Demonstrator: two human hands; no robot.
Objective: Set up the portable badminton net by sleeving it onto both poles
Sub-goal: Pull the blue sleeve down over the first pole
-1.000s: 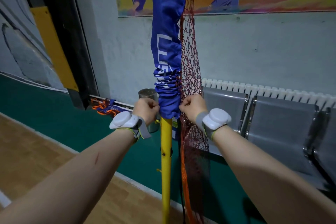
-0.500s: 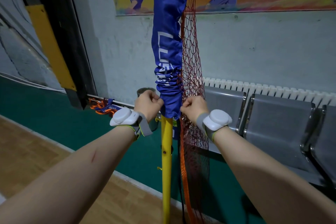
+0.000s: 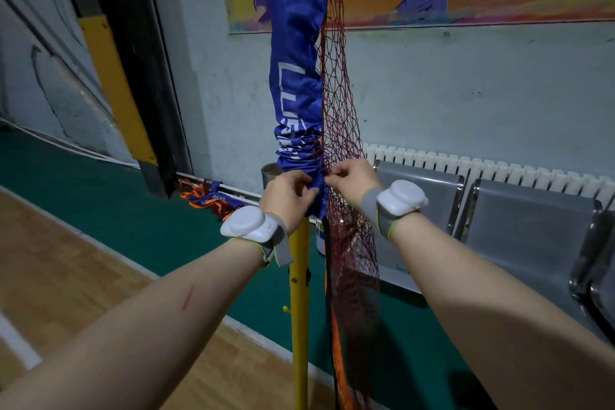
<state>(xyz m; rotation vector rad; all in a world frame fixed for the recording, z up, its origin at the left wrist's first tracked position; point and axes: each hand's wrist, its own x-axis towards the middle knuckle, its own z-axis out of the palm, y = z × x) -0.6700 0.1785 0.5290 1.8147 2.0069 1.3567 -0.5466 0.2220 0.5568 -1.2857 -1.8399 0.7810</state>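
A yellow pole [image 3: 299, 303] stands upright in the middle of the view. A blue fabric sleeve [image 3: 296, 76] covers its upper part and is bunched into folds near its lower end. Dark red netting [image 3: 342, 130] hangs from the sleeve's right seam down toward the floor. My left hand [image 3: 288, 197] grips the sleeve's bottom hem from the left. My right hand [image 3: 352, 180] pinches the seam where the netting joins the sleeve. Both wrists carry white trackers.
Grey metal bench seats [image 3: 519, 230] and a white radiator [image 3: 482, 166] line the wall at right. A metal can [image 3: 270, 173] stands behind the pole. Orange and blue fabric [image 3: 209, 200] lies on the green floor strip; wooden flooring [image 3: 66, 263] spreads at left.
Both hands have shifted up to the sleeve's bunched lower end. The right hand has gone from a closed fist beside the netting to a fingertip pinch at the seam.
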